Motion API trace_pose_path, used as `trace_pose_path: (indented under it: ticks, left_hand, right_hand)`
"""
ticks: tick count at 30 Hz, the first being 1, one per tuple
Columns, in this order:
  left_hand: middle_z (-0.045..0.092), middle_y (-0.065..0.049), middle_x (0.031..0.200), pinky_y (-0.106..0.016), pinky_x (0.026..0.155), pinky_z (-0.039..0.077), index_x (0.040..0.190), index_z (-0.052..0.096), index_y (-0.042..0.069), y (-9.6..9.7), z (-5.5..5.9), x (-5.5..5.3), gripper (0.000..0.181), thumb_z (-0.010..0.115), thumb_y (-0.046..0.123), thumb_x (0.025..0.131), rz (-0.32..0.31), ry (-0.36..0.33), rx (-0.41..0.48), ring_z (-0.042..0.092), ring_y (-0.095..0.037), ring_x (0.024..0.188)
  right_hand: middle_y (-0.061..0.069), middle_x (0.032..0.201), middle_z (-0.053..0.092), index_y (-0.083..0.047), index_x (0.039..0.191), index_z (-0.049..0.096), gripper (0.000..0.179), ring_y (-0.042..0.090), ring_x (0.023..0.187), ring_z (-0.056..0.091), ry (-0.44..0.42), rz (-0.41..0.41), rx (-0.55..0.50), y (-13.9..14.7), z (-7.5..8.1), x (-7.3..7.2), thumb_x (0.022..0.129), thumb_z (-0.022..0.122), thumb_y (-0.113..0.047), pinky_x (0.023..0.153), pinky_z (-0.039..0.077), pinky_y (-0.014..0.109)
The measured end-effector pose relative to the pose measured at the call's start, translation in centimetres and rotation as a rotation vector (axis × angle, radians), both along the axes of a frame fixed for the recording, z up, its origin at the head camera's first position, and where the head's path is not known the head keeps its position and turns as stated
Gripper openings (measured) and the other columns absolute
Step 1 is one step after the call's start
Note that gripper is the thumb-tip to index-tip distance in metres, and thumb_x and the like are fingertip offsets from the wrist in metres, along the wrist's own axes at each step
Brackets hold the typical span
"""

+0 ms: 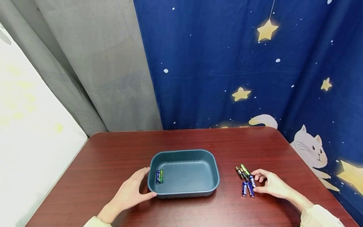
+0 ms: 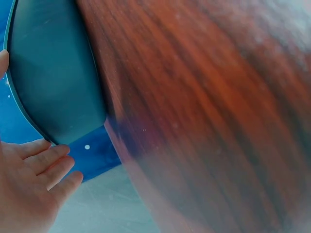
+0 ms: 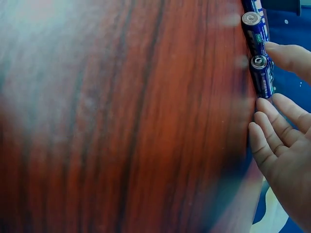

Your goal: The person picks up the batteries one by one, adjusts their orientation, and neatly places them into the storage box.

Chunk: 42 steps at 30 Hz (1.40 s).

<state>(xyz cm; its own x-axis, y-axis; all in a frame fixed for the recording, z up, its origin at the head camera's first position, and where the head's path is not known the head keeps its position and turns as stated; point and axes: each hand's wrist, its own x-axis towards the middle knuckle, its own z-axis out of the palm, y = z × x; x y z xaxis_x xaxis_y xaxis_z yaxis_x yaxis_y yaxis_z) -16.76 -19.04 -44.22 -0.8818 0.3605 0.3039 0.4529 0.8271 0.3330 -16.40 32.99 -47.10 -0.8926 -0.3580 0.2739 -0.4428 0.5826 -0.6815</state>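
A dark teal rectangular bin stands mid-table. At its left end, my left hand has its fingertips at the rim and its thumb by the near corner; the left wrist view shows these fingers straight. Inside lie a blue battery and a green battery, side by side. Right of the bin, my right hand reaches over a small group of batteries. Its thumb and index finger stand around one blue battery, their tips close to its two ends. Two other blue batteries lie just left of the thumb.
Beyond the blue ones lie a green battery and several dark, gold-ended batteries. Everything stands on a reddish-brown wooden table with rounded far corners. Behind it hang a grey curtain and a blue star-patterned curtain.
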Motion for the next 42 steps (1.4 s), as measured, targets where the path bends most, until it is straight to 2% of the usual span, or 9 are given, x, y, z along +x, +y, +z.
trace_pose_path:
  ticks: [5, 16, 22, 27, 32, 42]
  left_hand:
    - [0.048, 0.0, 0.13, -0.04, 0.09, 0.045, 0.132, 0.047, 0.013, 0.0, 0.0, 0.0, 0.088, 0.062, 0.069, 0.065, -0.001, -0.001, -0.001, 0.046, -0.016, 0.119]
    - [0.048, 0.0, 0.131, -0.041, 0.09, 0.045, 0.132, 0.047, 0.014, 0.0, 0.1, 0.1, 0.088, 0.063, 0.068, 0.065, 0.004, -0.018, 0.008, 0.045, -0.017, 0.119]
    - [0.048, 0.0, 0.131, -0.041, 0.09, 0.045, 0.132, 0.047, 0.014, -0.1, 0.0, 0.0, 0.088, 0.062, 0.069, 0.065, 0.0, -0.017, 0.009, 0.045, -0.017, 0.12]
    - [0.049, 0.0, 0.13, -0.041, 0.09, 0.045, 0.131, 0.048, 0.013, -0.2, 0.0, -0.1, 0.088, 0.062, 0.069, 0.065, -0.005, 0.005, 0.005, 0.045, -0.017, 0.119]
    - [0.049, 0.0, 0.13, -0.041, 0.089, 0.046, 0.131, 0.048, 0.013, -0.1, 0.1, 0.0, 0.088, 0.063, 0.069, 0.065, -0.007, 0.01, 0.005, 0.046, -0.017, 0.119]
    - [0.049, -0.003, 0.13, -0.041, 0.09, 0.045, 0.131, 0.047, 0.012, -0.1, 0.2, 0.0, 0.089, 0.063, 0.069, 0.065, -0.003, 0.004, -0.013, 0.045, -0.019, 0.12]
  right_hand:
    - [-0.001, 0.077, 0.05, -0.002, 0.099, 0.057, 0.044, 0.009, 0.067, 0.046, -0.006, 0.017, 0.008, 0.1, 0.0, 0.1, 0.063, 0.081, -0.012, 0.048, 0.037, 0.019]
    - [-0.007, 0.074, 0.047, -0.007, 0.094, 0.057, 0.044, 0.006, 0.063, 0.044, 0.088, 0.033, 0.05, 0.1, -0.6, -0.2, 0.058, 0.082, -0.009, 0.047, 0.035, 0.015]
    - [-0.006, 0.074, 0.047, -0.008, 0.093, 0.056, 0.043, 0.006, 0.063, 0.044, 0.066, 0.026, 0.038, 0.3, -0.5, -0.1, 0.059, 0.082, -0.009, 0.048, 0.035, 0.016]
    - [0.0, 0.072, 0.048, -0.007, 0.094, 0.056, 0.042, 0.009, 0.062, 0.045, 0.031, 0.001, 0.014, 0.3, -0.2, -0.1, 0.061, 0.081, -0.007, 0.047, 0.035, 0.018]
    - [0.005, 0.072, 0.048, -0.003, 0.095, 0.056, 0.042, 0.013, 0.062, 0.045, 0.027, -0.019, -0.016, 0.1, 0.2, -0.4, 0.061, 0.079, 0.0, 0.047, 0.035, 0.021]
    - [0.003, 0.075, 0.051, -0.006, 0.098, 0.055, 0.042, 0.013, 0.065, 0.047, 0.034, 0.036, -0.026, -2.0, 2.4, -1.7, 0.064, 0.08, -0.008, 0.048, 0.037, 0.02]
